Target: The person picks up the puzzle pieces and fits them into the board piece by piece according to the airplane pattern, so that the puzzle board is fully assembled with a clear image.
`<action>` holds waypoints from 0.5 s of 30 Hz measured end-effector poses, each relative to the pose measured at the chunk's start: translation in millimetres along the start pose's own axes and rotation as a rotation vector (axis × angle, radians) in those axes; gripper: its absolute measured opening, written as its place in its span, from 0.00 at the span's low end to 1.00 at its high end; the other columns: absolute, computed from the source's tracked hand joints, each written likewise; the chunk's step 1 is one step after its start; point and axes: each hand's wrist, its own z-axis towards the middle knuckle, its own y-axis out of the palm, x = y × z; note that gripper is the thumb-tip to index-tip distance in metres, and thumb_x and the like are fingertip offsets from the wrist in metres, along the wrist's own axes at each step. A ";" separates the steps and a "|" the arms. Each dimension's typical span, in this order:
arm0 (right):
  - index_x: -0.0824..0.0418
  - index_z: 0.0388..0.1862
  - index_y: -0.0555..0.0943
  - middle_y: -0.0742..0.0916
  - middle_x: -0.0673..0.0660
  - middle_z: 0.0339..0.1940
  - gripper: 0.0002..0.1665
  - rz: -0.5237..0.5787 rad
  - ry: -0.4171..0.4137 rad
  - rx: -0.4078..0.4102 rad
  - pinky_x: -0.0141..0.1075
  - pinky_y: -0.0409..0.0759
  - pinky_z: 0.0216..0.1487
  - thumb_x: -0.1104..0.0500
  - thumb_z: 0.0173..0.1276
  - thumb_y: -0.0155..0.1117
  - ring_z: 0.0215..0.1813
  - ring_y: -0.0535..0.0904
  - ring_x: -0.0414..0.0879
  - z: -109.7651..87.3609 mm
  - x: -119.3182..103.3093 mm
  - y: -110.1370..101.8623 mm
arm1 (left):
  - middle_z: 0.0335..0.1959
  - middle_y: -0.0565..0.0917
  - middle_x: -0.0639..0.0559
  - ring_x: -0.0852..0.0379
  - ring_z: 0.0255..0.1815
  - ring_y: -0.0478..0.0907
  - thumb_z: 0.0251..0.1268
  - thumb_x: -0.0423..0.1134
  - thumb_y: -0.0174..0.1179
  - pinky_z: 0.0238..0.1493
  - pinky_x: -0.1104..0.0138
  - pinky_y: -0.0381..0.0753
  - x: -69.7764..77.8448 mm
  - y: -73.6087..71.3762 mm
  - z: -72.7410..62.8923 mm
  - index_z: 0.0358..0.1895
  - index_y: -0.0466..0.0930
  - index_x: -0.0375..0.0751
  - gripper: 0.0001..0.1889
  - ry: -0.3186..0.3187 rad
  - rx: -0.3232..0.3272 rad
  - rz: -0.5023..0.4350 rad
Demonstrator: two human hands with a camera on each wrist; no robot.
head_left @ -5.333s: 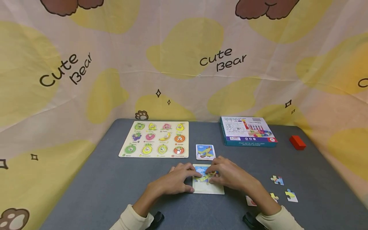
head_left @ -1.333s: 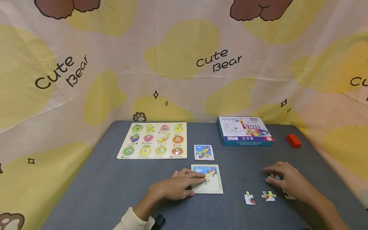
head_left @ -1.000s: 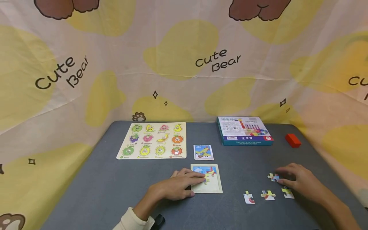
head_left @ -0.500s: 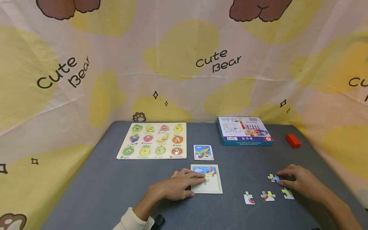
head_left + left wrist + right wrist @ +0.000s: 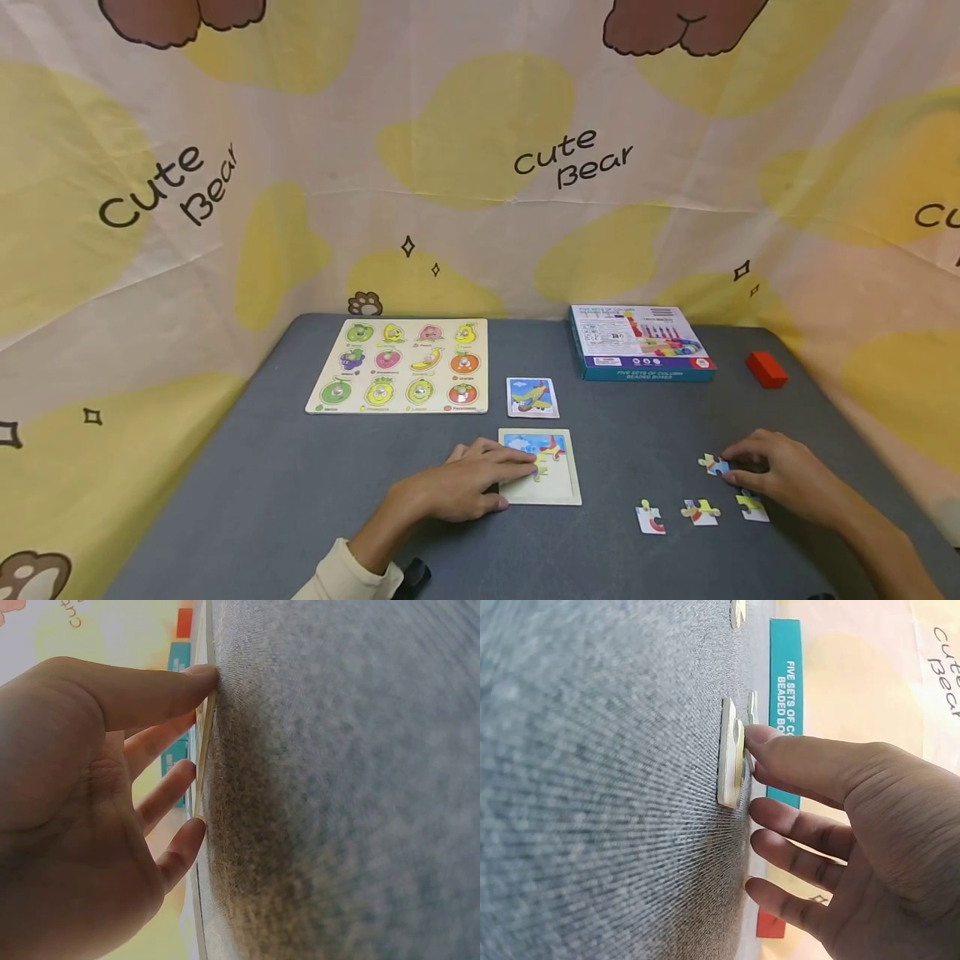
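Observation:
My left hand [image 5: 461,483] rests on the left side of a small wooden jigsaw tray [image 5: 574,479]. Its fingers lie over the pieces, and the thumb is at the front left edge. Sky, red and yellow pieces [image 5: 553,446] fill the upper part of the tray; some are hidden under the fingers. Off to the right, my right hand [image 5: 787,475] pinches the edge of a blue and yellow jigsaw piece [image 5: 714,464] between thumb and index finger, low at the tabletop. Just below that hand lies a yellow and white piece [image 5: 752,506].
Two more loose pieces, one with a red curve [image 5: 650,518] and one yellow and red [image 5: 701,512], lie nearer me. Behind the tray are an airplane picture card [image 5: 532,397], a fruit board [image 5: 397,367], a teal box [image 5: 645,343] and a red block [image 5: 767,369].
My right hand has left the tray and gone right to the loose pieces, closing on the blue and yellow one. My left hand stays on the tray. The last half second shows almost no movement.

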 end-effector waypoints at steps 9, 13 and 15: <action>0.50 0.38 0.90 0.83 0.39 0.35 0.09 0.019 -0.023 -0.002 0.36 0.77 0.40 0.52 0.62 0.81 0.38 0.74 0.29 3.0 -1.4 0.3 | 0.82 0.65 0.66 0.56 0.77 0.61 0.80 0.43 0.60 0.64 0.59 0.63 -0.2 0.3 0.4 0.82 0.67 0.63 0.31 -0.002 -0.005 -0.003; 0.50 0.36 0.89 0.82 0.39 0.34 0.09 0.029 -0.025 0.017 0.35 0.76 0.40 0.53 0.60 0.83 0.37 0.74 0.29 2.5 -2.2 1.5 | 0.82 0.65 0.66 0.56 0.77 0.61 0.80 0.43 0.60 0.64 0.59 0.63 -0.4 0.1 0.6 0.82 0.67 0.63 0.31 0.000 -0.006 0.000; 0.50 0.36 0.89 0.82 0.39 0.34 0.09 0.032 -0.016 0.010 0.35 0.76 0.40 0.53 0.59 0.83 0.37 0.73 0.29 2.6 -3.0 1.4 | 0.82 0.65 0.66 0.56 0.77 0.61 0.80 0.43 0.60 0.64 0.59 0.63 -0.4 0.0 0.7 0.82 0.66 0.63 0.31 0.001 -0.007 0.002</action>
